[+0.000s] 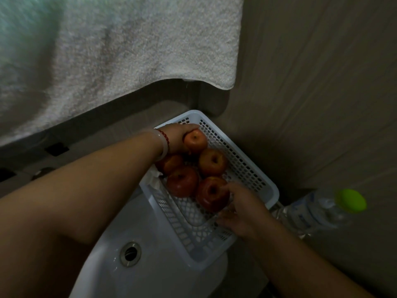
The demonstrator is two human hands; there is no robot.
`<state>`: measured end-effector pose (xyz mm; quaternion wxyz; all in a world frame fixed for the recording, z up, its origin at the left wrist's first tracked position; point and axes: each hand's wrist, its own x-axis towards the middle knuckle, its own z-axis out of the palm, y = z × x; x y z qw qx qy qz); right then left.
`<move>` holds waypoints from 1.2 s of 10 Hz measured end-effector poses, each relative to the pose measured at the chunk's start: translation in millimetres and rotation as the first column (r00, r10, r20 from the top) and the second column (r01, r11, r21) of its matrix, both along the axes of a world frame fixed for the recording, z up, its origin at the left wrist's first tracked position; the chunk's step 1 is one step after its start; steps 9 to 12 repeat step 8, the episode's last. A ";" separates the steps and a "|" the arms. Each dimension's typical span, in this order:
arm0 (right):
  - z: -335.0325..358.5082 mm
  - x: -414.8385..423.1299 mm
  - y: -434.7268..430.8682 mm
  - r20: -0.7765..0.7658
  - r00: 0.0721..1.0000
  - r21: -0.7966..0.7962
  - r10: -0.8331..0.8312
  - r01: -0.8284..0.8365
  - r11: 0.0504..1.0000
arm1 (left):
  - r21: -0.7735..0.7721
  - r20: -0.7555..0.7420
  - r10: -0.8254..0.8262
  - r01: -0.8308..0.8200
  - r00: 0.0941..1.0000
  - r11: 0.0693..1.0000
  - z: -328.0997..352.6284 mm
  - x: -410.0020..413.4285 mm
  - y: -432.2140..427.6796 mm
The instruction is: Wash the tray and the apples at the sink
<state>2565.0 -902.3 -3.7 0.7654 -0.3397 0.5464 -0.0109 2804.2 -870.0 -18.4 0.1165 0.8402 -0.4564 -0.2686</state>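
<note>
Perforated tray (247, 168), overhanging sink rim (163, 274): your left hand (178, 137) grips far apple (196, 141); right hand (240, 208) pinches near edge; lose it, apples spill

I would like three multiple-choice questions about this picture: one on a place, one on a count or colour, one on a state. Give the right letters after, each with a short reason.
1. Where does the white tray sit?
A. partly over the sink
B. on the floor
C. on the towel

2. How many apples show in the tray?
A. two
B. five
C. eight

3. What is the left hand doing?
A. hanging idle
B. gripping the far apple
C. holding the bottle

Answers:
1 A, its near corner overhangs the basin.
2 B, five red apples are visible.
3 B, its fingers curl round that apple.
</note>
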 end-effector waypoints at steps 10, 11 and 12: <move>-3.0 8.8 7.6 0.054 0.994 -0.083 -0.092 0.097 0.992 | -0.074 0.022 0.105 -0.103 0.994 0.992 20.4 -4.9 18.1; -3.0 8.8 7.6 0.054 0.994 -0.083 -0.092 0.097 0.992 | -0.074 0.022 0.105 -0.103 0.994 0.992 20.4 -4.9 18.1; -3.0 8.8 7.6 0.054 0.994 -0.083 -0.092 0.097 0.992 | -0.074 0.022 0.105 -0.103 0.994 0.992 20.4 -4.9 18.1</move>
